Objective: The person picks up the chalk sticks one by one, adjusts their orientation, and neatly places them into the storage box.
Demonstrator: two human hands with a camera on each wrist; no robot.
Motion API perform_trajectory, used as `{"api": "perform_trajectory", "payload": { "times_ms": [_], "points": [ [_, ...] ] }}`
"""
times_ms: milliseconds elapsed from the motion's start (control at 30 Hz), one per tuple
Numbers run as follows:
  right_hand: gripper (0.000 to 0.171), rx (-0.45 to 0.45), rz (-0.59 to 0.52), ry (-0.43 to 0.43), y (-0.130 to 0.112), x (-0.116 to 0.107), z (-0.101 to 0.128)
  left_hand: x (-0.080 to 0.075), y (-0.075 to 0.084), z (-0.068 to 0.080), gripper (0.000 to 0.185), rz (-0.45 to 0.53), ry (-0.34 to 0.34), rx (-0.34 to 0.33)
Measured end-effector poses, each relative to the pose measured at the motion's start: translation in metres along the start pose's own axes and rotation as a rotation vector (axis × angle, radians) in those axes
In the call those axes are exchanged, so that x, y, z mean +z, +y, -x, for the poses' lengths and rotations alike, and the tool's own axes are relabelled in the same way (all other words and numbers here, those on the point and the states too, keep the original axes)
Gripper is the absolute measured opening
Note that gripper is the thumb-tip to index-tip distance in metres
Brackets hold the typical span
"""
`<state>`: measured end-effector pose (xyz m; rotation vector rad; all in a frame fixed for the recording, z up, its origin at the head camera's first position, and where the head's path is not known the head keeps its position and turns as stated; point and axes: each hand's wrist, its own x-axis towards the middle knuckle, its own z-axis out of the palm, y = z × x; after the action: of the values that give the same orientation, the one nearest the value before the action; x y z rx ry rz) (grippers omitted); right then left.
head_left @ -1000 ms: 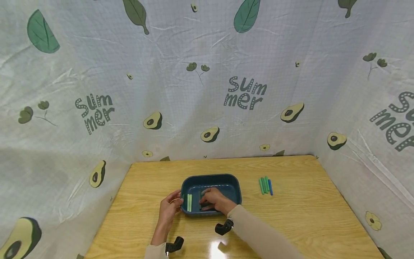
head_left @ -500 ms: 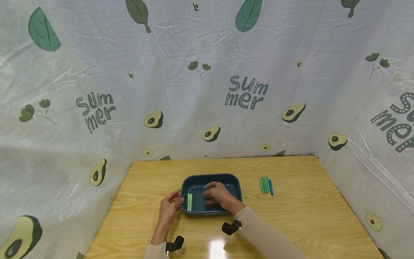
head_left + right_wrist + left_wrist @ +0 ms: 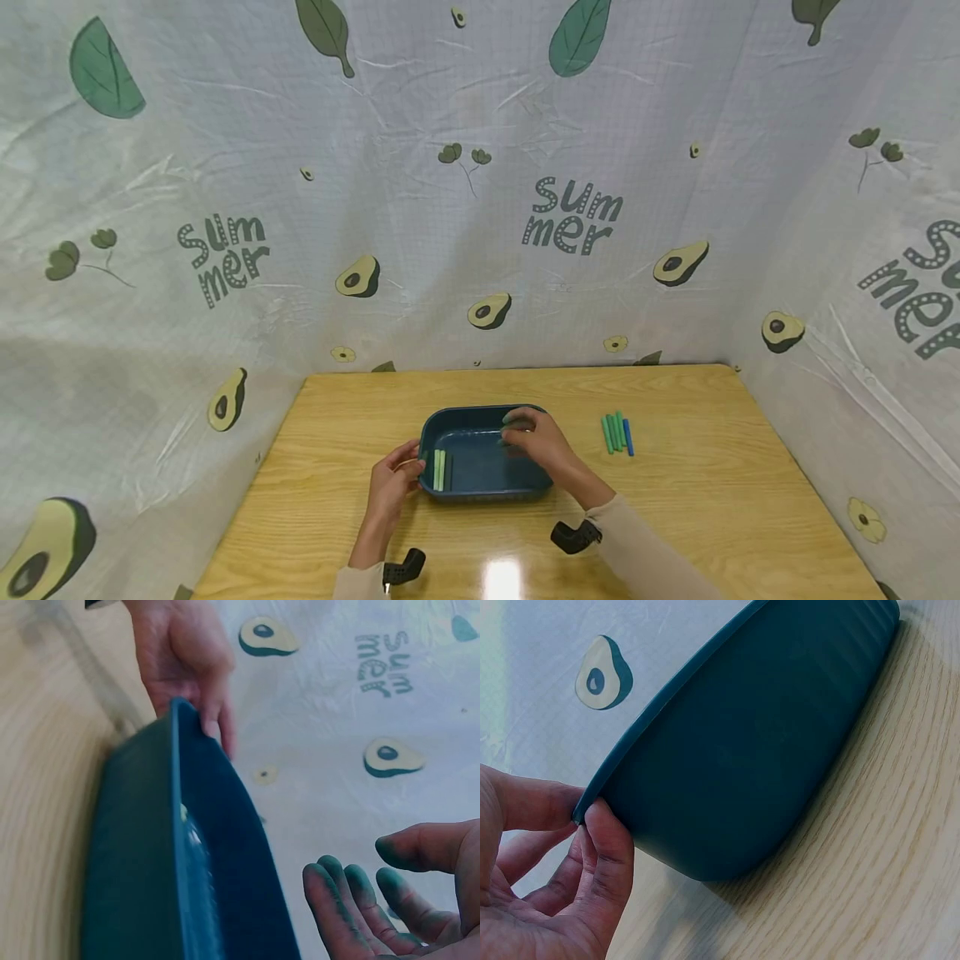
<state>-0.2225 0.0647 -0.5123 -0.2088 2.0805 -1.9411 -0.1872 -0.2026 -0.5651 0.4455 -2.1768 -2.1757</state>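
A dark blue-green rectangular tray (image 3: 487,462) sits on the table, its rim raised all round. My left hand (image 3: 393,481) pinches its left rim between thumb and fingers, as the left wrist view shows at the hand (image 3: 562,870). Two pale green chalk sticks (image 3: 438,470) lie side by side at the tray's left end. Right of them is a narrow dark strip, either a dark stick or shadow. Over the tray's right end hovers my right hand (image 3: 543,442). In the right wrist view this hand (image 3: 405,900) holds nothing, and its fingertips are stained green.
Several green chalk sticks (image 3: 612,433) and one blue stick (image 3: 628,437) lie together on the table, right of the tray. The wooden table (image 3: 360,400) ends at a hanging cloth (image 3: 420,208) printed with avocados, which also runs down both sides.
My right hand has lifted from the middle of the tray and moved right, toward its right rim. The left hand keeps its hold on the tray.
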Motion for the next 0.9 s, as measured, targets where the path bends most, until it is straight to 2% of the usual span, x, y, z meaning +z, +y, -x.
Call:
{"api": "perform_trajectory", "payload": {
  "times_ms": [267, 567, 667, 800, 900],
  "points": [
    [0.033, -0.044, 0.069, 0.124, -0.006, -0.029, 0.014, -0.001, 0.001, 0.002, 0.045, -0.001, 0.006, 0.003],
    [0.035, -0.065, 0.036, 0.218, -0.017, -0.075, 0.032, -0.001, -0.004, 0.000, 0.045, -0.004, -0.014, 0.003],
    [0.036, -0.072, 0.059, 0.239, -0.021, -0.086, 0.038, -0.001, 0.006, 0.006, 0.046, -0.002, -0.025, -0.003],
    [0.038, -0.080, 0.104, 0.277, -0.017, -0.101, 0.043, -0.001, 0.009, 0.007, 0.045, -0.002, -0.030, -0.006],
    [0.040, -0.070, 0.149, 0.321, -0.012, -0.110, 0.045, -0.001, 0.000, 0.001, 0.045, -0.004, -0.020, 0.006]
  ]
}}
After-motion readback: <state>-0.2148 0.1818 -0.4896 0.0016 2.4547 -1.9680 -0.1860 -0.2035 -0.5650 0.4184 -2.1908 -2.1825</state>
